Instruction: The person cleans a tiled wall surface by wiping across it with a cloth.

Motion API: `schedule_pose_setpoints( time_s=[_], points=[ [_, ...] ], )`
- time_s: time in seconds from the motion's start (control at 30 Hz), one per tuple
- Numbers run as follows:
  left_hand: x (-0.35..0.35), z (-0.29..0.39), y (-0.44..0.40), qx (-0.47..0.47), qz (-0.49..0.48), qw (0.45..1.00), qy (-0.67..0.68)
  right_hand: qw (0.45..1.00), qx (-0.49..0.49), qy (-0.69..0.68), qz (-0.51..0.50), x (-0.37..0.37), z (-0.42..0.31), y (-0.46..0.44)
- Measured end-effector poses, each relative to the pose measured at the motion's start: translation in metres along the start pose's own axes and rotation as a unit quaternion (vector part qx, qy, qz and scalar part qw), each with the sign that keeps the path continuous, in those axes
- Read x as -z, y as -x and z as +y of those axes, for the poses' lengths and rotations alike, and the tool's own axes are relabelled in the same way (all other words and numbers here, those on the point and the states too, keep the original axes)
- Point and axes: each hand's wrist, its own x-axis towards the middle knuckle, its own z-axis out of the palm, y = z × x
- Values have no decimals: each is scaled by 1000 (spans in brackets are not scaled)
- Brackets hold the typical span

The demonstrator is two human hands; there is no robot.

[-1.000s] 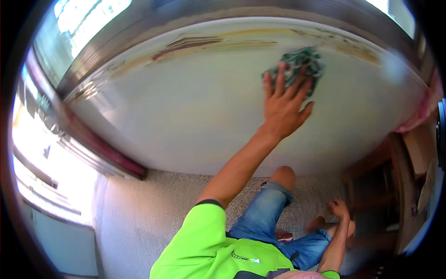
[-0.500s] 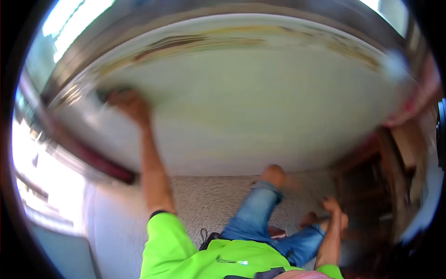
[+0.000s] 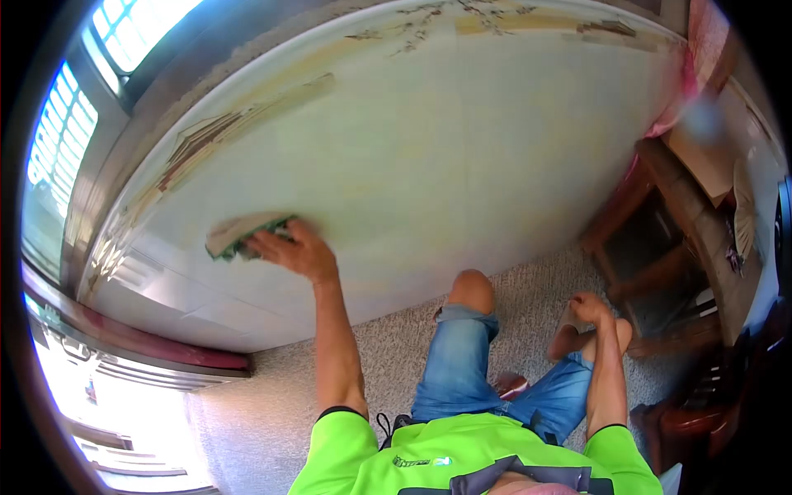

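My left hand (image 3: 304, 252) presses a beige cloth with a green edge (image 3: 247, 234) against a large pale wall panel (image 3: 462, 165). The fingers bend over the cloth's right end, and the arm reaches up from the floor side. Faint seams cross the panel, which carries a printed picture of brown roofs (image 3: 198, 139) and dark blossom branches (image 3: 421, 21). My right hand (image 3: 589, 308) rests low by my bent leg, its fingers curled in. Whether anything lies inside those fingers is hidden.
Right of the panel stands dark wooden furniture (image 3: 701, 223) with a cardboard piece (image 3: 697, 161) on it. Pink cloth (image 3: 672, 107) hangs above. A dark red ledge (image 3: 198, 355) runs along the lower left, and a barred window (image 3: 136, 29) is at upper left. The floor (image 3: 371, 338) is speckled grey.
The camera view has turned, shifting the printed roofs leftward and down. My left hand with the cloth has travelled rightward across the panel. The right hand stays low beside my leg, still curled.
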Motion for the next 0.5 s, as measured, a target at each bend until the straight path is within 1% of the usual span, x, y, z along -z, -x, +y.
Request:
schedule_pose_setpoints(
  time_s=[0.03, 0.1, 0.17, 0.23, 0.27, 0.3, 0.33, 0.37, 0.43, 0.5],
  points=[
    [-5, 28, -4, -63, 10, 998, 15, 1000, 25, 5, -2, 4, -3, 1],
    [-15, 73, -5, -114, -11, 993, -16, 1000, 16, -9, 2, 7, -12, 5],
    [-22, 120, 0, -173, -75, 982, 15, 1000, 11, -22, 6, 7, -14, 2],
    [-31, 158, 25, -213, -160, 963, 28, 999, -12, -43, -23, 4, -9, -1],
    [-37, 174, 42, -252, -192, 947, 54, 999, -11, -44, -24, 0, -3, -4],
    [-42, 187, 62, -290, -222, 928, 79, 999, 14, -34, -1, -8, 9, -10],
    [-50, 192, 88, -313, -263, 907, 102, 999, 42, -22, 22, -10, 18, -14],
    [-60, 192, 114, -334, -301, 885, 122, 998, 49, -19, 21, -10, 23, -13],
    [-62, 182, 141, -425, -397, 808, 89, 1000, 24, -19, -6, -10, 23, -14],
    [-54, 162, 145, -462, -426, 776, 60, 996, -10, -84, -21, -2, 8, -3]
  ],
)
